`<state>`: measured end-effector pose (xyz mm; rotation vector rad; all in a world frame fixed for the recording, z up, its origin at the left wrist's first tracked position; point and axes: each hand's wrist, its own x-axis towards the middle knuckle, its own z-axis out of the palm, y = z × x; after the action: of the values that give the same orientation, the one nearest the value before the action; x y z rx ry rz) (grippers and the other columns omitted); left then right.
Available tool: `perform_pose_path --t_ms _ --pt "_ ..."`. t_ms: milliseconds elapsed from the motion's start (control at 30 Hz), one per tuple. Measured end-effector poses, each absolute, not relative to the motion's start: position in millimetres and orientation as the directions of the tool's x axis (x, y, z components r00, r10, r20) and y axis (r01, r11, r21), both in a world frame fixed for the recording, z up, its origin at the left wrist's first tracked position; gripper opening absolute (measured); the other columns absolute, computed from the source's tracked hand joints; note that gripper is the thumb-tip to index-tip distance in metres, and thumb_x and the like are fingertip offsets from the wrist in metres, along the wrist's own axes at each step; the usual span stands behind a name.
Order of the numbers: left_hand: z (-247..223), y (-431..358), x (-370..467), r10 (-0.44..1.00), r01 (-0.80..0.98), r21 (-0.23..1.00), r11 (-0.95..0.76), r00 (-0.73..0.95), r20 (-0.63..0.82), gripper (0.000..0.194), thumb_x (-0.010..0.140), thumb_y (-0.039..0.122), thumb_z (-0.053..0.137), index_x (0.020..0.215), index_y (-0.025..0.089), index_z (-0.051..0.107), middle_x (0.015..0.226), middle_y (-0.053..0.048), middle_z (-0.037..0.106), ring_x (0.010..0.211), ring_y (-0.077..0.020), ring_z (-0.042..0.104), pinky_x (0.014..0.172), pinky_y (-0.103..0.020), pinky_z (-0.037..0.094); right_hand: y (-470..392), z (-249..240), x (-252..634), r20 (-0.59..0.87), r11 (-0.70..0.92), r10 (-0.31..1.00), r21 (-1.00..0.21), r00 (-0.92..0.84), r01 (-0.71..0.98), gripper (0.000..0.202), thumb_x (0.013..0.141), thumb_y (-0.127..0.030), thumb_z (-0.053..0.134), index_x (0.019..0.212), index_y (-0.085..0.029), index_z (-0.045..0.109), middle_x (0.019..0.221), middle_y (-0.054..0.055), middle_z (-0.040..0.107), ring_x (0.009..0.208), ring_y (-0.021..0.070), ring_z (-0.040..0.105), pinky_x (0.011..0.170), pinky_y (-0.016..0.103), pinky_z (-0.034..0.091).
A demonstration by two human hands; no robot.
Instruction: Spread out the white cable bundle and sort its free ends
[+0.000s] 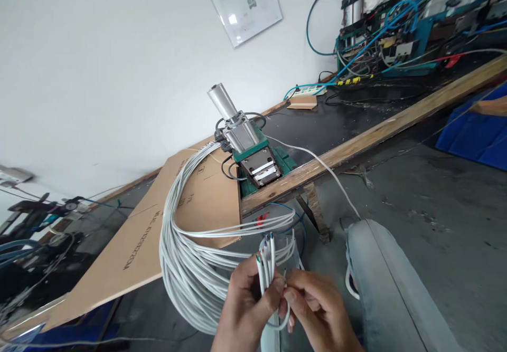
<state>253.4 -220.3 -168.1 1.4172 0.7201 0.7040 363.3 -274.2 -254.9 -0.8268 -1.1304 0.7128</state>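
My left hand point(253, 299) is closed round several white cable ends point(266, 262), which point upward with small coloured wire tips showing. Beside it, my right hand point(317, 304) pinches the end of one white cable point(285, 310) that bends in a loop below the fingers. A large bundle of white cables point(174, 241) curves from the bench down to my hands. Its far ends lie by a green and silver machine point(249, 151) with a cylinder on top.
Flat cardboard point(146, 236) with printed text lies under the cables. A wooden edge point(356, 135) borders the dark bench point(317, 125). More machinery with blue hoses point(380, 35) stands at the back right, above a blue bin point(475, 130). My knee point(388, 283) is at lower right.
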Motion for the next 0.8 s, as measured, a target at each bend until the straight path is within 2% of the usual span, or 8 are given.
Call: perform_pose_path --t_ms 100,233,400,567,633,733,800 --pt "-174 -220 251 0.805 -0.042 0.998 0.042 0.593 -0.009 0.035 0.09 0.041 0.076 0.07 0.018 0.059 0.058 0.003 0.057 0.055 -0.0096 0.052 0.052 -0.018 0.04 -273 -257 355 0.454 0.514 0.831 -0.848 0.32 -0.132 0.034 0.105 -0.039 0.049 0.078 -0.021 0.061 0.061 -0.002 0.062 0.046 0.0092 0.058 0.047 0.016 0.049" --pt "-181 -220 248 0.816 -0.059 0.998 0.012 0.578 0.024 0.033 0.092 0.041 0.074 0.072 0.019 0.061 0.057 0.003 0.057 0.056 -0.0092 0.052 0.053 -0.017 0.041 -275 -256 349 0.283 0.374 0.907 -0.882 0.313 -0.286 0.039 0.101 -0.051 0.054 0.077 -0.021 0.061 0.061 -0.002 0.059 0.046 0.0099 0.056 0.046 0.018 0.048" --pt "-184 -222 250 0.822 -0.075 0.996 0.048 0.57 0.003 0.035 0.092 0.045 0.074 0.073 0.019 0.06 0.055 0.004 0.057 0.048 -0.0094 0.055 0.046 -0.018 0.045 -276 -254 348 0.214 0.327 0.929 -0.858 0.303 -0.397 0.041 0.098 -0.055 0.058 0.075 -0.021 0.061 0.058 -0.004 0.055 0.045 0.0092 0.054 0.046 0.018 0.048" --pt "-180 -226 257 0.845 -0.063 0.996 0.058 0.535 -0.016 0.038 0.089 0.049 0.075 0.073 0.019 0.059 0.055 0.005 0.053 0.044 -0.0093 0.054 0.045 -0.02 0.046 -275 -252 351 0.21 0.348 0.916 -0.84 0.342 -0.417 0.039 0.097 -0.051 0.062 0.072 -0.021 0.062 0.056 -0.004 0.055 0.045 0.0086 0.053 0.045 0.017 0.047" --pt "-179 -229 259 0.849 -0.06 0.997 0.057 0.529 -0.017 0.039 0.089 0.05 0.075 0.072 0.02 0.058 0.055 0.006 0.052 0.044 -0.0094 0.054 0.045 -0.02 0.045 -276 -250 350 0.172 0.326 0.915 -0.849 0.366 -0.416 0.04 0.094 -0.054 0.064 0.07 -0.021 0.063 0.056 -0.003 0.056 0.044 0.0094 0.053 0.045 0.018 0.047" --pt "-183 -232 258 0.872 -0.059 0.998 -0.037 0.486 0.061 0.04 0.089 0.055 0.072 0.073 0.021 0.059 0.057 0.005 0.053 0.045 -0.0106 0.054 0.046 -0.021 0.045 -276 -247 351 0.075 0.273 0.9 -0.865 0.43 -0.421 0.045 0.088 -0.062 0.069 0.069 -0.022 0.066 0.056 -0.003 0.055 0.044 0.0108 0.053 0.043 0.02 0.048" --pt "-191 -233 256 0.894 -0.024 0.974 -0.225 0.393 0.216 0.038 0.091 0.055 0.069 0.073 0.022 0.062 0.059 0.004 0.058 0.046 -0.0119 0.056 0.046 -0.021 0.045 -273 -244 355 0.047 0.277 0.88 -0.858 0.472 -0.432 0.045 0.086 -0.063 0.071 0.07 -0.021 0.068 0.055 -0.003 0.054 0.045 0.0103 0.051 0.042 0.019 0.046"
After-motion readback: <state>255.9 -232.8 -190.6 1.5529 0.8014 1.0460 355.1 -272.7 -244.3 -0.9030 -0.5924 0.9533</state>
